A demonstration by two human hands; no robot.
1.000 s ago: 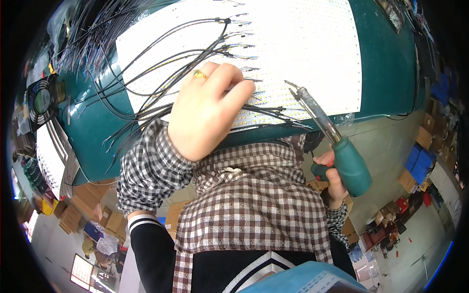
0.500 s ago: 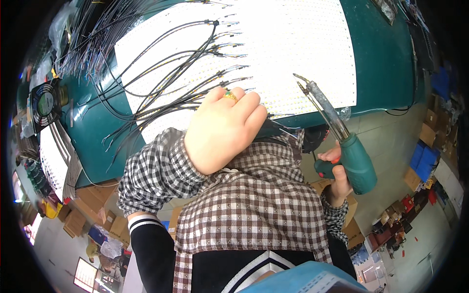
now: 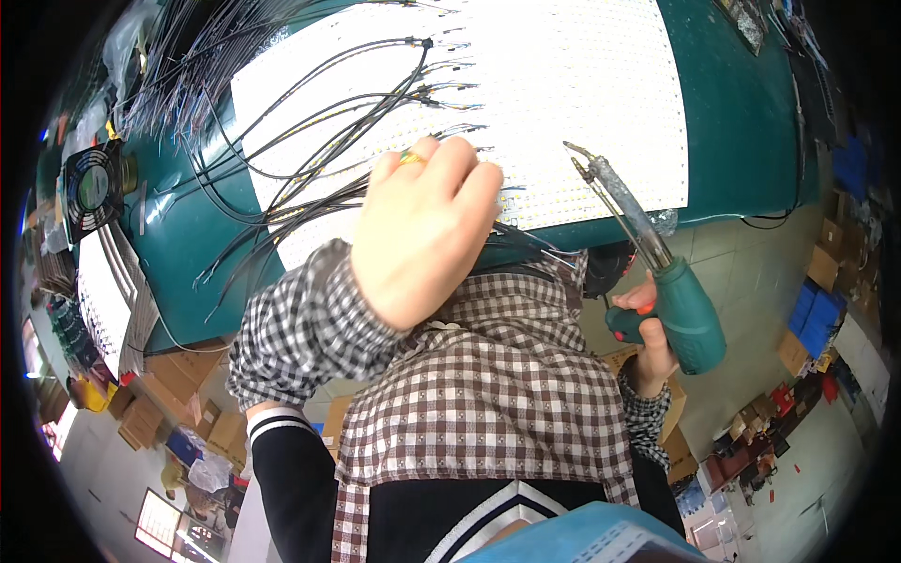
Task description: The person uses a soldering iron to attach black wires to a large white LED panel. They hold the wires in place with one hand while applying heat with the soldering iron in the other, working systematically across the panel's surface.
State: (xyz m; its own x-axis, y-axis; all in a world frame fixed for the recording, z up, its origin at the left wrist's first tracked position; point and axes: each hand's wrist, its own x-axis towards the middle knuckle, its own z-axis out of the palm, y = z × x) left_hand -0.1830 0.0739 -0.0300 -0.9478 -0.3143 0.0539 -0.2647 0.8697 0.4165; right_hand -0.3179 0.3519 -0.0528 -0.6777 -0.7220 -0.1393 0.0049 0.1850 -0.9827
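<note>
My left hand (image 3: 422,235), with a gold ring on one finger, hovers at the near edge of a white panel of small LEDs (image 3: 563,84), its fingers curled over a bunch of thin black wires (image 3: 310,178); what the fingertips pinch is hidden. My right hand (image 3: 648,338) grips the green handle of a soldering iron (image 3: 657,272), whose metal tip points up-left over the panel's near edge, a short way right of the left hand. The black wires fan across the panel to small bare ends (image 3: 450,89).
The panel lies on a green bench top (image 3: 732,113). A small fan (image 3: 94,188) and stacked white strips (image 3: 103,300) sit at the left. Cardboard boxes (image 3: 150,403) and blue and red bins (image 3: 817,319) stand on the floor below. My checked sleeves fill the lower middle.
My left hand has drawn back from the panel toward me and slightly right, lifting off the wires. The soldering iron has shifted a little down and right.
</note>
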